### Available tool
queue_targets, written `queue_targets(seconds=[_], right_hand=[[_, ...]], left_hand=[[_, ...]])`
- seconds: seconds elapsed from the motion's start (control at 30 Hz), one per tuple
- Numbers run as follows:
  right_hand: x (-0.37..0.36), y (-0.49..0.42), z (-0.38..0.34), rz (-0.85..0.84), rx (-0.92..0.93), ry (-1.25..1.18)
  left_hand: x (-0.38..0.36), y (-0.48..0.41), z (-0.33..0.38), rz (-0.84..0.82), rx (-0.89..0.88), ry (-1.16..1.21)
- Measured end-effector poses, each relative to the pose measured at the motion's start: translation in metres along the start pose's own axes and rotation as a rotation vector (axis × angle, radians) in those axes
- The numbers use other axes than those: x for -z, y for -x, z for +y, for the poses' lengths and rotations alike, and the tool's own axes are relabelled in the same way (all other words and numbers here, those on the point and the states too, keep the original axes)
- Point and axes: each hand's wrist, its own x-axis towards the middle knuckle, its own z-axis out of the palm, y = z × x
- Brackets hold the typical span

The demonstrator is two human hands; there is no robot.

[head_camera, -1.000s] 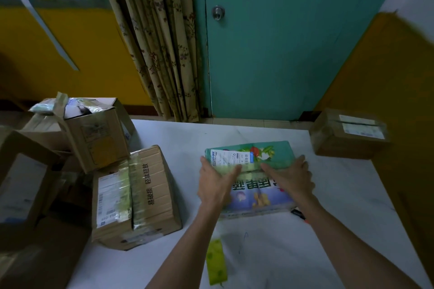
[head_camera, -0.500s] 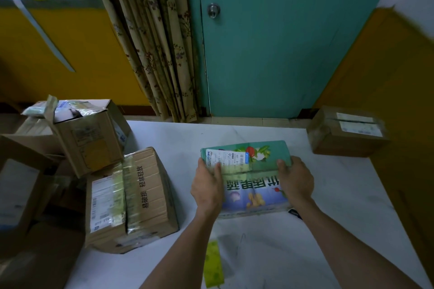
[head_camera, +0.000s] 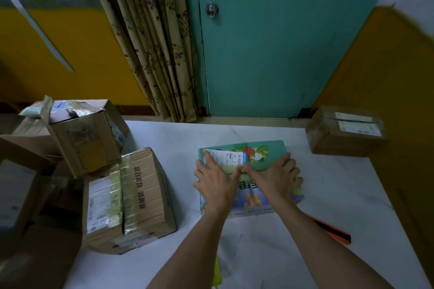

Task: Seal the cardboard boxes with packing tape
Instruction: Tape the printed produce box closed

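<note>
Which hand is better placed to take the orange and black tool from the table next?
Probably the right hand: the orange and black tool lies beside its forearm. The left hand presses the printed box on the other side.

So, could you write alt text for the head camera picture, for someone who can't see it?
A left hand and right hand press flat on a colourful box on a white table. A taped cardboard box and an open box sit left of it, a brown box far right, an orange tool beside the right forearm, a teal door behind.
</note>
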Motion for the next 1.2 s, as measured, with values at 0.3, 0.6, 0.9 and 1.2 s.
queue_targets(seconds=[0.3,0.6,0.9,1.2], right_hand=[[0.0,-0.035,0.046,0.155,0.179,-0.34],[0.013,-0.016,0.062,-0.065,0.125,-0.509],[0.008,-0.002,0.046,-0.218,0.059,-0.213],[0.007,-0.007,0.064,0.037,0.18,-0.412]], left_hand=[[0.008,-0.006,-0.026,0.152,-0.08,0.268],[0.015,0.0,-0.032,0.035,0.028,0.303],[0.007,0.019,-0.021,-0.051,0.007,0.004],[0.004,0.015,-0.046,0.162,-0.075,0.267]])
